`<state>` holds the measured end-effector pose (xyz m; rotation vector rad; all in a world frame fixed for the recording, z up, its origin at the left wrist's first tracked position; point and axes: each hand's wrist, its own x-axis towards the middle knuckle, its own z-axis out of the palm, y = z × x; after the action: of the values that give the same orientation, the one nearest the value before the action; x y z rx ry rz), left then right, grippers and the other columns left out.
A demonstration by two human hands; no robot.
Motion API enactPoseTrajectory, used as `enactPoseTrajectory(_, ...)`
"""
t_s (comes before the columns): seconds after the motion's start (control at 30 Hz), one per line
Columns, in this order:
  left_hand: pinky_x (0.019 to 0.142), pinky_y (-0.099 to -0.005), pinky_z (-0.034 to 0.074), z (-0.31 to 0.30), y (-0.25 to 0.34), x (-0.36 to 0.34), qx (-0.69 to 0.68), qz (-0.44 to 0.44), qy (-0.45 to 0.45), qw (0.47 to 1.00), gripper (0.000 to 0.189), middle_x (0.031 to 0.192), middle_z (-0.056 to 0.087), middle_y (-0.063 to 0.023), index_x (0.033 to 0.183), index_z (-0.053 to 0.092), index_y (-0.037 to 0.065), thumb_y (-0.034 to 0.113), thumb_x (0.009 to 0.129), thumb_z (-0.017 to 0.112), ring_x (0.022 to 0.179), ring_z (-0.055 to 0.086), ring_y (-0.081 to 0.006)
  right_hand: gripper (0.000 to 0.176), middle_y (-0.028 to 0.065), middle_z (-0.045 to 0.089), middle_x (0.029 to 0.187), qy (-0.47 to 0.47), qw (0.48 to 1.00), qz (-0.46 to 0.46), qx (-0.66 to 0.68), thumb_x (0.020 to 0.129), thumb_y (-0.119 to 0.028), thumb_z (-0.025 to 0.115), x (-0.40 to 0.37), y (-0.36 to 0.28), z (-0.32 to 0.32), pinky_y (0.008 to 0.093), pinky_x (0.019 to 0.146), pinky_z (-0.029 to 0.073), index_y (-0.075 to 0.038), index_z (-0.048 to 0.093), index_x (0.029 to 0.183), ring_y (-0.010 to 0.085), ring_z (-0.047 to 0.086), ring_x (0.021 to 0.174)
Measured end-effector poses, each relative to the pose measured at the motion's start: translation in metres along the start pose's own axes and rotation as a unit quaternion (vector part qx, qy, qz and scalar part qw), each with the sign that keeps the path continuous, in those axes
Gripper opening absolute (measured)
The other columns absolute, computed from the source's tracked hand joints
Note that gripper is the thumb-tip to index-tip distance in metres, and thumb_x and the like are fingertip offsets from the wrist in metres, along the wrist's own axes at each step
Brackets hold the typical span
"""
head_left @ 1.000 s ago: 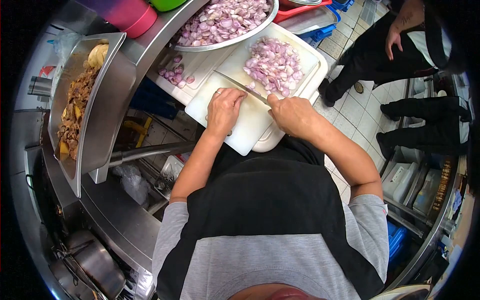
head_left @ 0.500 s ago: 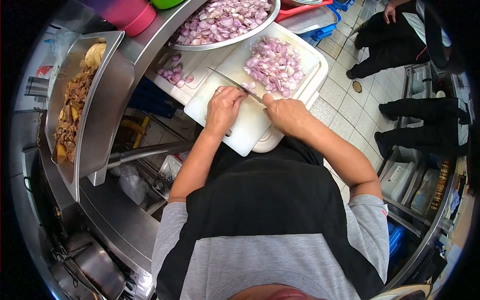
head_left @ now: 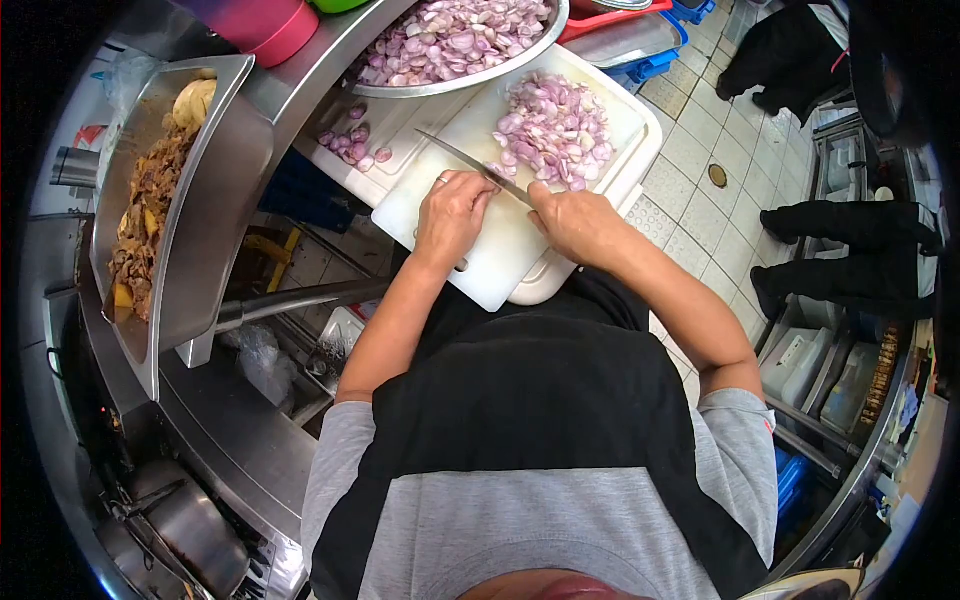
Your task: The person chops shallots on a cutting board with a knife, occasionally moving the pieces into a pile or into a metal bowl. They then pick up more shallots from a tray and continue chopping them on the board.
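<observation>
My right hand (head_left: 577,222) is wrapped round the handle of a kitchen knife (head_left: 452,152), whose blade slants up and left across the white cutting board (head_left: 490,275). Curled fingers of my left hand (head_left: 452,218) press down against the near side of the blade, pinching a shallot that is mostly hidden by them. A few fresh slices lie just beyond the blade. Farther off on the board is a heap of sliced shallots (head_left: 556,130). Several peeled shallots (head_left: 350,146) sit to the left, beside the board.
A large metal bowl (head_left: 430,91) of sliced shallots stands beyond the board. On the left is a deep steel pan (head_left: 215,190) holding brown cooked food. A pink container (head_left: 285,35) rests on the steel counter. Two people in dark trousers (head_left: 835,220) stand on the right.
The knife's blade has shifted slightly, and both hands stay almost in place. The view has moved a little. At the upper right, one person's hand has gone out of view.
</observation>
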<state>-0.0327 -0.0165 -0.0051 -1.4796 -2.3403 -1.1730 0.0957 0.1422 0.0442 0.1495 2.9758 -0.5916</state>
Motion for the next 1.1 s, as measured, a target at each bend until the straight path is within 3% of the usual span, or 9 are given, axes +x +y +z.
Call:
enactPoseTrajectory(0.07, 0.076, -0.0379, 0.051, 0.001, 0.0, 0.0, -0.003, -0.002, -0.001, 1.0, 0.012, 0.087, 0.068, -0.0106, 0.088, 0.069, 0.003, 0.0, 0.077, 0.071, 0.085, 0.065, -0.0296, 0.026, 0.0214, 0.065, 0.07, -0.04, 0.999, 0.01, -0.02, 0.095, -0.024, 0.055, -0.005, -0.005, -0.016, 0.0534, 0.063, 0.05, 0.0, 0.047, 0.101, 0.0423, 0.066, 0.071)
enactPoseTrajectory(0.3, 0.077, -0.0381, 0.051, 0.002, -0.001, 0.0, 0.007, -0.007, 0.001, 1.0, 0.011, 0.088, 0.068, -0.0107, 0.087, 0.068, 0.003, 0.0, 0.077, 0.071, 0.085, 0.064, -0.0304, 0.022, 0.023, 0.067, 0.075, -0.024, 0.999, 0.019, 0.016, 0.094, -0.019, 0.051, 0.002, -0.002, -0.002, 0.0519, 0.066, 0.053, 0.002, 0.049, 0.1, 0.0413, 0.068, 0.076)
enactPoseTrajectory(0.5, 0.077, -0.0389, 0.05, 0.001, 0.001, 0.0, 0.012, -0.008, -0.004, 1.0, 0.011, 0.09, 0.068, -0.0102, 0.087, 0.066, 0.003, -0.001, 0.077, 0.07, 0.087, 0.063, -0.0303, 0.026, 0.0234, 0.068, 0.078, -0.072, 0.997, 0.022, -0.012, 0.095, -0.024, 0.052, -0.006, -0.008, -0.018, 0.0523, 0.067, 0.053, 0.001, 0.05, 0.102, 0.0409, 0.068, 0.076)
enactPoseTrajectory(0.57, 0.077, -0.0391, 0.05, 0.001, 0.001, 0.0, 0.008, -0.008, -0.004, 1.0, 0.011, 0.09, 0.068, -0.0101, 0.087, 0.066, 0.003, -0.001, 0.077, 0.07, 0.087, 0.063, -0.0302, 0.027, 0.0252, 0.067, 0.081, -0.042, 0.997, 0.056, 0.033, 0.095, -0.025, 0.053, 0.001, -0.001, 0.005, 0.052, 0.071, 0.052, 0.002, 0.053, 0.102, 0.0421, 0.067, 0.08)
enactPoseTrajectory(0.67, 0.078, -0.0392, 0.05, 0.002, -0.002, -0.001, 0.006, 0.01, 0.004, 1.0, 0.012, 0.09, 0.068, -0.0097, 0.088, 0.066, 0.003, -0.001, 0.077, 0.069, 0.087, 0.063, -0.0299, 0.03, 0.0272, 0.066, 0.084, -0.028, 0.993, 0.032, 0.11, 0.095, -0.027, 0.054, 0.007, 0.015, 0.009, 0.0513, 0.077, 0.051, 0.002, 0.053, 0.104, 0.0441, 0.066, 0.085)
enactPoseTrajectory(0.77, 0.078, -0.0392, 0.05, 0.003, 0.001, 0.001, 0.004, 0.011, 0.002, 1.0, 0.011, 0.087, 0.068, -0.0094, 0.089, 0.066, 0.003, 0.0, 0.078, 0.069, 0.086, 0.064, -0.0297, 0.029, 0.0287, 0.063, 0.079, -0.01, 0.989, 0.006, 0.145, 0.094, -0.027, 0.057, 0.001, 0.025, 0.003, 0.0532, 0.074, 0.048, 0.001, 0.052, 0.099, 0.0466, 0.063, 0.082)
enactPoseTrajectory(0.93, 0.078, -0.0387, 0.05, 0.001, 0.018, 0.003, 0.026, -0.066, -0.032, 0.997, 0.01, 0.086, 0.069, -0.0104, 0.089, 0.067, 0.003, 0.003, 0.08, 0.07, 0.083, 0.065, -0.0301, 0.031, 0.0263, 0.067, 0.082, -0.058, 0.995, 0.06, 0.053, 0.095, -0.028, 0.053, -0.008, 0.007, -0.001, 0.0528, 0.074, 0.051, 0.0, 0.052, 0.108, 0.044, 0.066, 0.083)
enactPoseTrajectory(1.1, 0.077, -0.038, 0.051, 0.006, 0.009, -0.004, 0.033, 0.003, -0.002, 0.999, 0.011, 0.087, 0.069, -0.0091, 0.089, 0.069, 0.004, 0.002, 0.079, 0.07, 0.083, 0.065, -0.0289, 0.029, 0.0236, 0.067, 0.076, -0.023, 0.999, 0.038, -0.001, 0.094, -0.027, 0.054, -0.01, 0.003, 0.004, 0.0525, 0.065, 0.053, 0.0, 0.051, 0.106, 0.0417, 0.068, 0.074)
